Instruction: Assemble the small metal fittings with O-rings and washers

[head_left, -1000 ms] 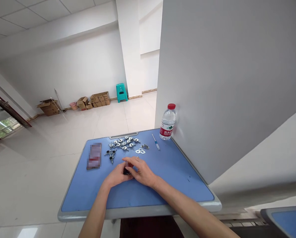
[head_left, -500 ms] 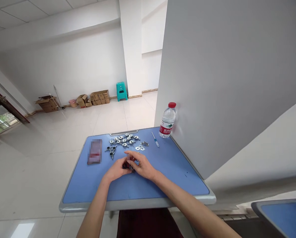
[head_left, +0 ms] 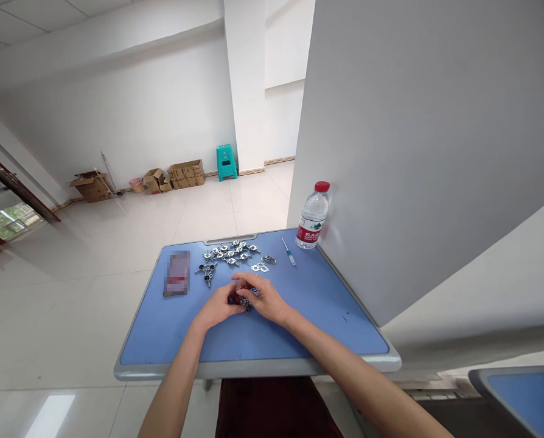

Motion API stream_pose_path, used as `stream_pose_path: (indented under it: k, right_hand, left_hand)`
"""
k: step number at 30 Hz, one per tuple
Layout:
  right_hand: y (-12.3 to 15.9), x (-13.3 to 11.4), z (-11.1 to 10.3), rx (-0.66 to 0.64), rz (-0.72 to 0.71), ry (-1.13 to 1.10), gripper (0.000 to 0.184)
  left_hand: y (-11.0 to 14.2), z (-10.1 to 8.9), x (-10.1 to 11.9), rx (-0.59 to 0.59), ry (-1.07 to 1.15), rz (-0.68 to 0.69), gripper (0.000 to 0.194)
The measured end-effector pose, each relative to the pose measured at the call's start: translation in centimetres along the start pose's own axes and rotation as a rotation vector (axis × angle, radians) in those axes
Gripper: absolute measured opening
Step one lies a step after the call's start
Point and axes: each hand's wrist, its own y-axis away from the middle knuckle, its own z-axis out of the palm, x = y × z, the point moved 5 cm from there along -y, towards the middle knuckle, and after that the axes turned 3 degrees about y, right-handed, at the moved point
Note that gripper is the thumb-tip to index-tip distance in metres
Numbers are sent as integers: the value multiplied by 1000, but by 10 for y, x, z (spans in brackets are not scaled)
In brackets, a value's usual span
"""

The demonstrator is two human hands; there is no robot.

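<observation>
My left hand (head_left: 219, 308) is closed around a small metal part (head_left: 245, 304) with dark pieces, low over the front middle of the table. Curled over the same part, my right hand (head_left: 268, 299) pinches an upright, clear pinkish handle (head_left: 238, 285) that looks like a screwdriver's; its lower end is hidden by the fingers. Beyond the hands lies a three-armed metal assembly with black round pieces (head_left: 207, 271). Behind it, several silver metal assemblies (head_left: 230, 254) sit in a cluster. A flat three-ringed plate (head_left: 260, 267) and a few looped metal pieces (head_left: 268, 259) rest to their right.
A blue-handled screwdriver (head_left: 290, 254) lies near the back right, beside a red-capped water bottle (head_left: 313, 216) against the grey wall. At the left of the blue table (head_left: 162, 337) is a blurred purple packet (head_left: 177, 274). A teal stool (head_left: 227, 162) and cardboard boxes (head_left: 186, 174) stand by the far wall.
The view has shifted slightly, so the table sits a little higher and further right. Both hands keep their grip; the held part shows a bit more between the fingers.
</observation>
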Motion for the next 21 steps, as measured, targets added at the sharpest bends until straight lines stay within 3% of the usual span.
stream_pose_path:
  k: [7,12,21]
  right_hand:
    - [-1,-4,-5,31,4,-31,27]
    - [-2,-5,-23,149,48,-29,24]
    - [0,-8,-21,63,-44,112,24]
  left_hand:
    - [1,0,1,9,-8,23,27]
    - [0,0,1,-31,11,36,45]
    - [0,-1,1,-37,-18,38,40]
